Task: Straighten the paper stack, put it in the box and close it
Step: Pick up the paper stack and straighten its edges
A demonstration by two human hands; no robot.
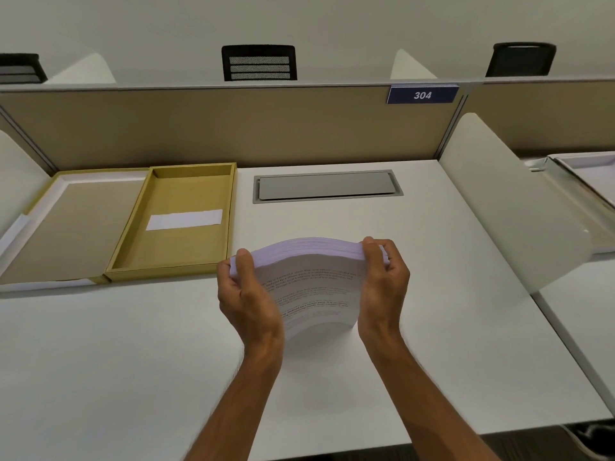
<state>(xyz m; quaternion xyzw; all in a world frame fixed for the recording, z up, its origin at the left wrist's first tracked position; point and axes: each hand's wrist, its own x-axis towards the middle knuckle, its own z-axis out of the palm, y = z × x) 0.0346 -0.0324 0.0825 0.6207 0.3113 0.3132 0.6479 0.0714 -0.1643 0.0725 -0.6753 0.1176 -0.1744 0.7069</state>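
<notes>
A thick stack of printed white paper (312,284) stands on its lower edge on the white desk (133,361), tilted toward me and slightly bowed. My left hand (244,294) grips its left side, and my right hand (382,284) grips its right side. To the left lies a yellow-brown box (114,254), open, with a white label strip inside its tray. Its hinged lid (66,227) lies flat further left, inside facing up. The stack's near right corner is about a hand's width from the box tray.
A grey cable hatch (326,186) is set in the desk behind the stack. A beige partition (233,124) with a "304" sign runs along the back. White side dividers (506,201) flank the desk. Black chairs stand beyond the partition.
</notes>
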